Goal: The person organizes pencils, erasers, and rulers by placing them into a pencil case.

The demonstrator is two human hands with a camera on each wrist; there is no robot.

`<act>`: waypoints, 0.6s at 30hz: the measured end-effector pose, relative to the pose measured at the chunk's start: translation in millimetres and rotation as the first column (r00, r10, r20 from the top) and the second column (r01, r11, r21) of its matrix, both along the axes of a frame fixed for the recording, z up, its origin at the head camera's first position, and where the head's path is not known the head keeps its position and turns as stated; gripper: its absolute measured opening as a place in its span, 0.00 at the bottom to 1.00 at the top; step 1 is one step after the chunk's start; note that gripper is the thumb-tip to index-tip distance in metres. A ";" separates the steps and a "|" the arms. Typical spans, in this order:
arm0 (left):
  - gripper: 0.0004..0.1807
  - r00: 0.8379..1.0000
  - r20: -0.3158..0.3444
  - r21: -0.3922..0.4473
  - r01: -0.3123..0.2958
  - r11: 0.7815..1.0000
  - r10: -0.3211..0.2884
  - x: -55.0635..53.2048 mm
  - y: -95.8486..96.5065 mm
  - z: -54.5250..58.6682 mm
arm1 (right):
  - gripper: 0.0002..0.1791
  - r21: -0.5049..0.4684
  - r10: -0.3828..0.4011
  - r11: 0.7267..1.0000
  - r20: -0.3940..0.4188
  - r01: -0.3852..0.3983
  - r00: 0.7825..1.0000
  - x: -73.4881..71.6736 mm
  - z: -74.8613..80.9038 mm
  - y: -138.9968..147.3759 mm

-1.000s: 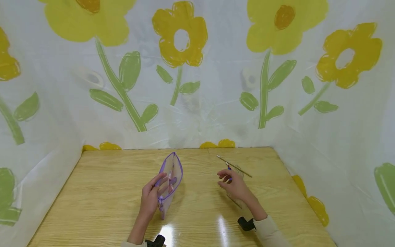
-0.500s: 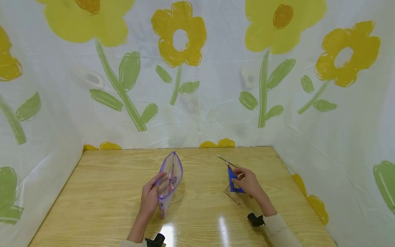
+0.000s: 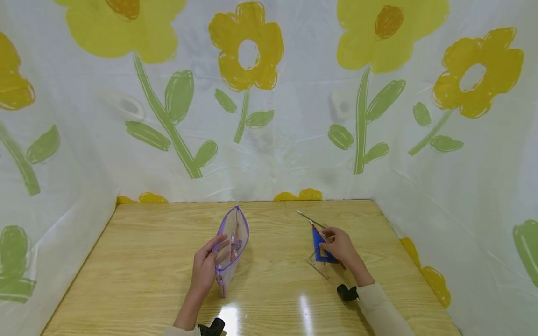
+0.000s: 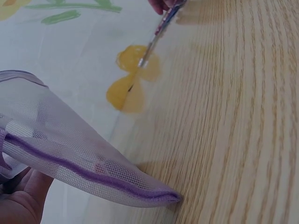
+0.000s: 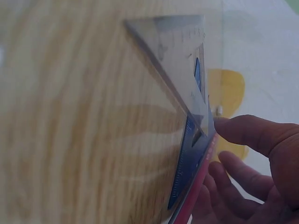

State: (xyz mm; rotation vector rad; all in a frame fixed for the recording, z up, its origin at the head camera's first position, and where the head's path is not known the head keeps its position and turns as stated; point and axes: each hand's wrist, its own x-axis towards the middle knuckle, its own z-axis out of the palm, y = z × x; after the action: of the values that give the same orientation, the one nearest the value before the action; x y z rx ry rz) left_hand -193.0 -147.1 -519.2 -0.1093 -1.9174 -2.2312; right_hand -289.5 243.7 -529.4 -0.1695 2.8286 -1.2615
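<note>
My left hand (image 3: 205, 268) grips the near side of a mesh zip pouch (image 3: 227, 273) with purple edging, its mouth spread upward. Inside lie small pink-and-white pieces like erasers and a purple item. To the right, my right hand (image 3: 342, 247) pinches a red-patterned pencil (image 3: 316, 227) between thumb and fingers, low over the table. Under it is a blue set square (image 3: 318, 249). A clear set square (image 5: 170, 51) lies partly over the blue one in the right wrist view. The pencil's far end is hidden by the hand.
A second, gold-coloured pencil (image 3: 308, 218) with a white end lies behind the right hand. The wooden table (image 3: 147, 261) is walled by white cloth (image 3: 294, 154) printed with yellow flowers at the back and both sides.
My right hand has moved right and back, then settled on the pencil, uncovering the blue set square. The pencil now shows apart from the set square's edge. My left hand and the pouch stay put.
</note>
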 end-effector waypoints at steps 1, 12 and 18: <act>0.30 1.000 0.001 -0.001 -0.002 1.000 0.002 -0.1 0.0 -0.2 | 0.23 0.001 0.004 1.000 0.002 -0.004 1.000 -1.2 0.0 0.1; 0.30 1.000 0.007 0.010 -0.015 1.000 0.015 -0.7 0.1 -0.9 | 0.25 -0.016 0.028 1.000 0.051 -0.027 0.998 -7.7 6.5 7.2; 0.30 1.000 0.006 0.009 -0.026 1.000 0.026 -0.5 0.5 -1.2 | 0.26 -0.017 0.053 0.998 0.094 -0.052 0.994 -12.8 4.6 11.1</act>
State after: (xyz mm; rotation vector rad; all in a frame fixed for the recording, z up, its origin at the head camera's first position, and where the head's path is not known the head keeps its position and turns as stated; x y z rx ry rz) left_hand -193.5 -146.5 -520.4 -0.0761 -1.9010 -2.2255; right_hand -302.4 254.8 -524.8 -0.1790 2.7180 -1.2451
